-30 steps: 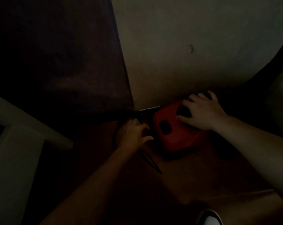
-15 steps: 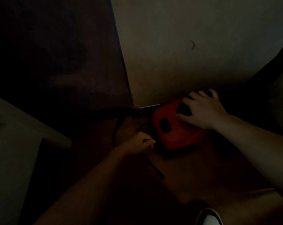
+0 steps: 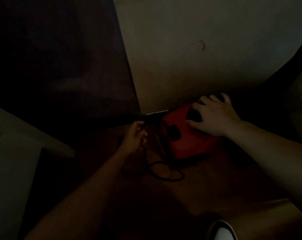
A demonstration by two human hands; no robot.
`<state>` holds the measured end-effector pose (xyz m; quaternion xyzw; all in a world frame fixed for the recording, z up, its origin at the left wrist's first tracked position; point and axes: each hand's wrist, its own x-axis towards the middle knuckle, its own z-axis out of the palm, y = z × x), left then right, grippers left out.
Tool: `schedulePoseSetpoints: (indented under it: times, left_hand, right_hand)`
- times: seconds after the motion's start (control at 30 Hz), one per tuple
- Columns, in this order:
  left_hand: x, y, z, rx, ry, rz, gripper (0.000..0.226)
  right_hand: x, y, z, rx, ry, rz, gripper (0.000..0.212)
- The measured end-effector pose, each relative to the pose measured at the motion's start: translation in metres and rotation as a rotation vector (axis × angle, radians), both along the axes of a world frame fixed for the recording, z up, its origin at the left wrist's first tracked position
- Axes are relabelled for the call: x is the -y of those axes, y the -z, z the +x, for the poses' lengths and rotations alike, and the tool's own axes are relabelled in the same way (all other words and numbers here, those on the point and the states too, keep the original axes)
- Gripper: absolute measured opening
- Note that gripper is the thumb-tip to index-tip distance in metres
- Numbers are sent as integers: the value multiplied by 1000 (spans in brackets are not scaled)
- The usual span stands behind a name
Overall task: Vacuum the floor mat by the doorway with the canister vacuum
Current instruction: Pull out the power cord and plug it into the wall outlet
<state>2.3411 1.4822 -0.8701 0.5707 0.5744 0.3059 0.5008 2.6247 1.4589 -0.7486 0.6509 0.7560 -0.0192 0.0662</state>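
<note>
Dimly, right fingers (image 3: 201, 102) grip canister vacuum (image 3: 186, 141) (left fingers (image 3: 139, 126) pinch cord (image 3: 164, 178)).

No readable text, label or number, even on the red vacuum (image 3: 190, 146)

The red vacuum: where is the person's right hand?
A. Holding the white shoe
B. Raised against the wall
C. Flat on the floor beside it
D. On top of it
D: the right hand lies on top of the red vacuum, while the left hand holds the black cord.
</note>
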Motion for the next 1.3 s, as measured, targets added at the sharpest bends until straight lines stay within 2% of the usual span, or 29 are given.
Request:
schedulePoseSetpoints:
  times: [0.1,0.17,0.23,0.37,0.5,0.57,0.73,0.87,1.03,1.13,1.23,1.3]
  left_hand:
    - [9,-15,0,9,269,16,60]
    - [15,-20,7,53,281,-44,73]
    - [17,-28,18,96,237,-105,76]
    - [25,-27,39,1,263,-121,73]
    - [38,-29,54,-305,307,-98,62]
    - [41,-28,57,-364,301,-43,51]
    - [45,-27,56,-371,275,108,25]
    - [47,-22,54,-388,124,281,24]
    - [44,-36,51,-236,137,120,28]
    - [42,-36,47,-352,263,232,13]
    - [36,-35,38,-518,404,325,22]
    - [31,-37,31,-734,475,434,30]
  right_hand:
    - [1,-3,-2,-3,6,18,68]
    - [1,-4,-3,-2,12,15,67]
    - [1,-3,-4,-3,18,3,67]
    - [0,-2,-4,-1,23,-4,68]
    - [0,-2,-3,15,24,-9,68]
    - [-1,-2,-3,17,25,-15,68]
    - [-1,-1,-2,8,19,-11,69]
    - [-1,0,-2,-1,16,-13,69]
    - [0,-3,-3,3,20,-18,69]
    - [0,-4,-4,2,23,-22,69]
    - [1,-4,-4,9,23,-22,69]
    - [1,-4,-4,8,22,-22,69]
